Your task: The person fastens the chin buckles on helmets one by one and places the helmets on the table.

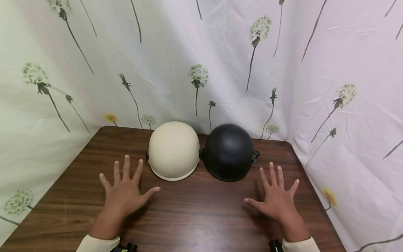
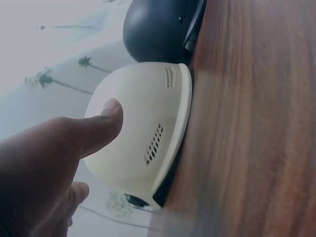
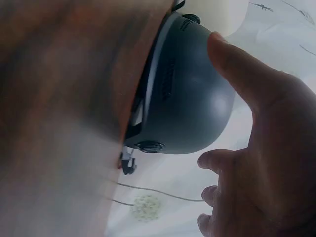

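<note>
Two helmets stand side by side, dome up, at the back of the table. The cream helmet point(image 1: 174, 150) is on the left and shows vent slots along its lower side in the left wrist view. Against its right side sits the black helmet point(image 1: 228, 152), with a buckle point(image 3: 129, 163) sticking out by its rim. My left hand point(image 1: 124, 196) is held over the table in front and left of the cream helmet, fingers spread, holding nothing. Likewise spread, my right hand point(image 1: 277, 201) hovers in front and right of the black helmet. Neither hand touches a helmet.
The dark wood-grain table point(image 1: 195, 217) has rounded back corners. White cloth point(image 1: 163, 52) printed with dandelions hangs behind it and along both sides. Each wrist wears a dark strap below a cream sleeve point(image 1: 98, 244).
</note>
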